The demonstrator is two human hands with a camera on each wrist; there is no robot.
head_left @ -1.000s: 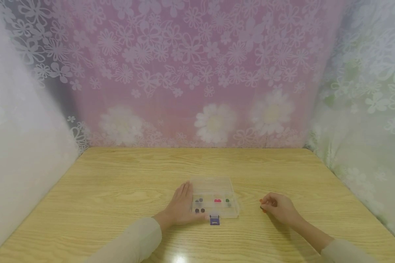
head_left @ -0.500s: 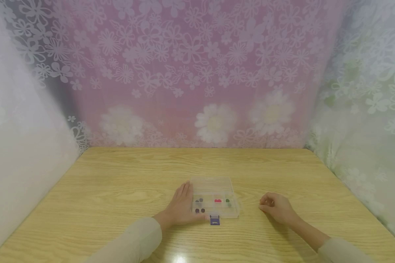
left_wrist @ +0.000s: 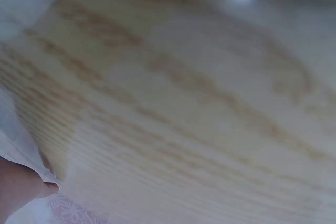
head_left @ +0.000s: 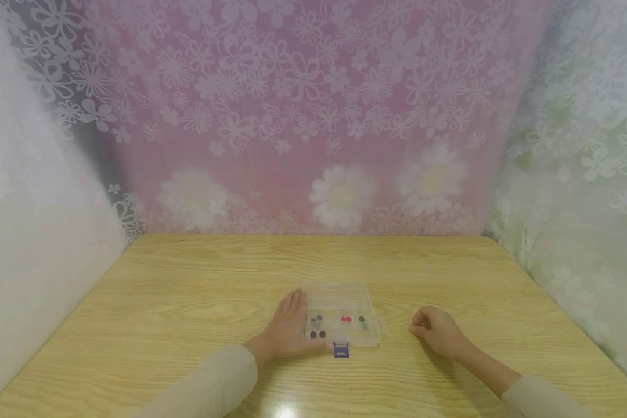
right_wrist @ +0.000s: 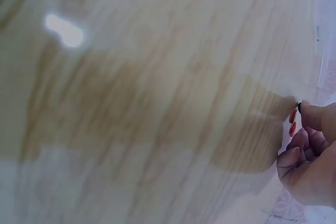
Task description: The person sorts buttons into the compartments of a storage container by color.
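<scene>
A clear plastic compartment box (head_left: 370,334) sits mid-table with a blue-purple latch (head_left: 341,350) at its front. Inside lie small dark round pieces (head_left: 313,335), two pink-red pieces (head_left: 346,319) and a green piece (head_left: 361,319). The left hand (head_left: 291,332), fingers extended, rests along the box's left side, its thumb near the front edge. To the right of the box, the right hand (head_left: 439,329) has curled fingers and pinches a small dark piece (right_wrist: 299,107) by thumb and fingertip. Orange-red pieces (right_wrist: 292,124) show close beside those fingertips; in the head view the fingers hide them.
The wood-grain table (head_left: 214,267) extends around the box and both hands. A pink floral curtain (head_left: 271,116) hangs behind it, with pale sheets at both sides. A clear panel (head_left: 337,294), seemingly the lid, spans the back of the box.
The right hand has shifted slightly left, and its fingers now cover the orange pieces that showed at its fingertips a second ago. Left hand and box stay put.
</scene>
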